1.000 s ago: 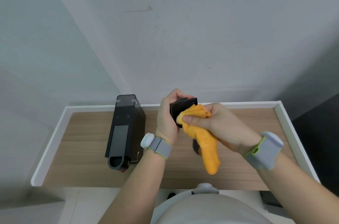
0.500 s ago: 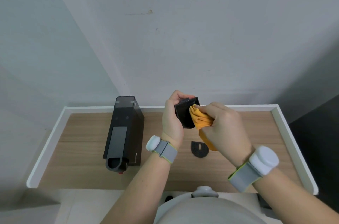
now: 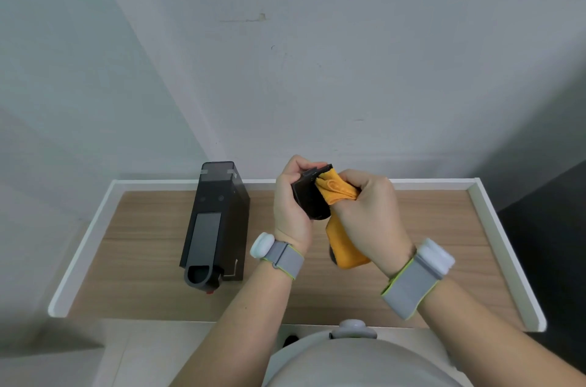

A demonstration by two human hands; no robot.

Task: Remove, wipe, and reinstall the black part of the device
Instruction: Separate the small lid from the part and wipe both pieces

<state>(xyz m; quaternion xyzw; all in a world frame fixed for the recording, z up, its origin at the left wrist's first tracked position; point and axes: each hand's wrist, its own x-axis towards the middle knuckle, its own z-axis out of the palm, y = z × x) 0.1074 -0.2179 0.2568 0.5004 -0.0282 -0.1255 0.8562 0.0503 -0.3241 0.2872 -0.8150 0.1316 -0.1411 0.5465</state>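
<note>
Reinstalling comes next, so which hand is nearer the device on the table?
Left. The left hand, holding the black part, is just right of the device; the right hand, with the orange cloth, is farther right.

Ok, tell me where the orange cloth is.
The orange cloth is bunched in the right hand, pressed against the small black part that the left hand holds above the wooden table.

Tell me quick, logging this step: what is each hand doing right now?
Left hand: closed around the black part, held above the table.
Right hand: closed on the orange cloth, pressing it against the part.
</note>
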